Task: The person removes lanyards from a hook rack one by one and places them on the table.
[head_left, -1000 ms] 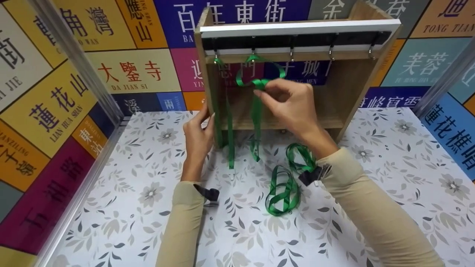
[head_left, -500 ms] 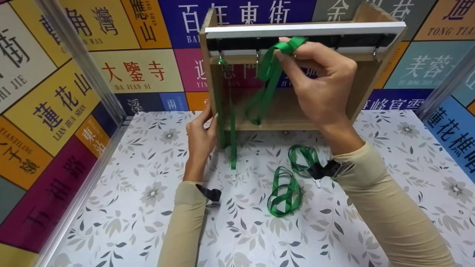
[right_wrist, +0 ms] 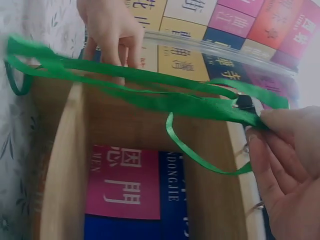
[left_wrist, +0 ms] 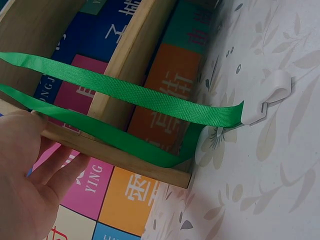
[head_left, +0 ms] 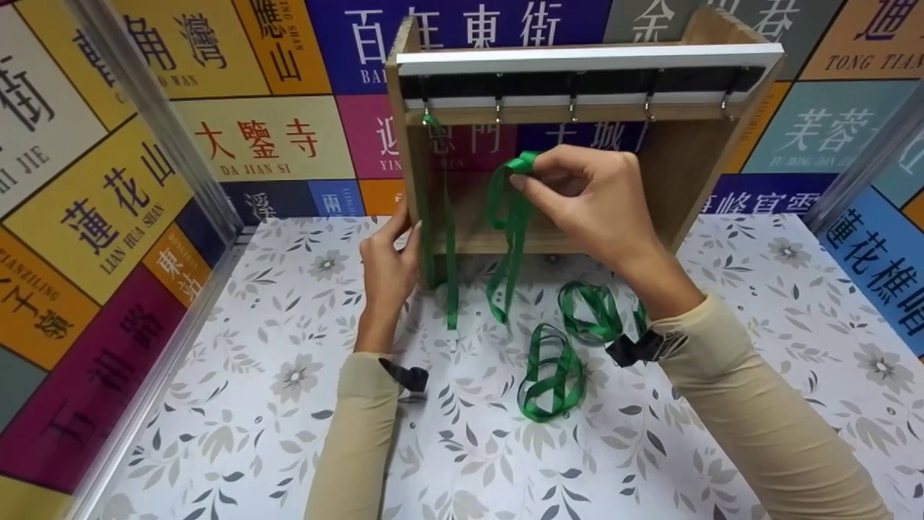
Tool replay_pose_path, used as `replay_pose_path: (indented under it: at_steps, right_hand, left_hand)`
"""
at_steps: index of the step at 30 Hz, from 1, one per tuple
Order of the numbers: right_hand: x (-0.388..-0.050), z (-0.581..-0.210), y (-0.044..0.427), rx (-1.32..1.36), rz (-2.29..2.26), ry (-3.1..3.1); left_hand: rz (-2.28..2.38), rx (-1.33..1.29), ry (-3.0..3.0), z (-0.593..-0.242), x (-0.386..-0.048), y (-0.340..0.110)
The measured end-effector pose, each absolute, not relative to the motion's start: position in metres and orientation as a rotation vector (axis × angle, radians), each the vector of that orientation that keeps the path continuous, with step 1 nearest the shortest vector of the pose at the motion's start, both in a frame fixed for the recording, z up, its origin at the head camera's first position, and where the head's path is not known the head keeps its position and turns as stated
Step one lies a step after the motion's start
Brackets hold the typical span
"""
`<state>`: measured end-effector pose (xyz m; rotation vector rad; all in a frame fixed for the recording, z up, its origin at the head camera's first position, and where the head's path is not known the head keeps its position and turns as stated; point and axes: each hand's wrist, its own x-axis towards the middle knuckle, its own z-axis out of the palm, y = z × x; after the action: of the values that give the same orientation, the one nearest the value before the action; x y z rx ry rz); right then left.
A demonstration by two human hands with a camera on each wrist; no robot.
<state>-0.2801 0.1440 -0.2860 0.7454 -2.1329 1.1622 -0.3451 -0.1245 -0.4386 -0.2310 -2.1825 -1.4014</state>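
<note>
Near the centre of the head view, the right hand (head_left: 599, 206) pinches a green strap (head_left: 517, 211) between thumb and fingers; left of centre, the left hand (head_left: 390, 267) grips the wooden rack's (head_left: 413, 155) side. Light, limp and probably slippery, the strap should hold best beside its black buckle (right_wrist: 245, 102).

Booth-like corner: walls of colourful Chinese-lettered panels (head_left: 261, 139), metal-looking corner post (head_left: 154, 108), floral-patterned tabletop (head_left: 245, 440).
</note>
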Motion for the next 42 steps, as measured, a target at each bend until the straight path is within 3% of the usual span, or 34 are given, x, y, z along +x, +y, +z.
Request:
replay_pose_path:
  at_steps: [7, 19, 31, 36, 42]
  right_hand:
    - [-0.279, -0.315, 0.134, 0.601, 1.281, -2.133]
    - [-0.259, -0.359, 0.135, 0.575, 1.27, -2.372]
    - [-0.3, -0.328, 0.153, 0.405, 1.369, -2.35]
    - [-0.303, -0.316, 0.155, 0.462, 1.363, -2.296]
    - [-0.296, -0.332, 0.15, 0.559, 1.437, -2.334]
  left_hand:
    - [-1.382, -0.246, -2.162, -0.439, -0.347, -0.126]
    - [-1.399, -0.245, -2.166, -0.436, -0.346, -0.126]
    - [-1.418, -0.25, -2.166, -0.44, -0.346, -0.123]
    - [-1.397, -0.241, -2.166, -0.441, -0.347, -0.124]
    - [-1.397, -0.226, -2.177, -0.44, -0.346, -0.125]
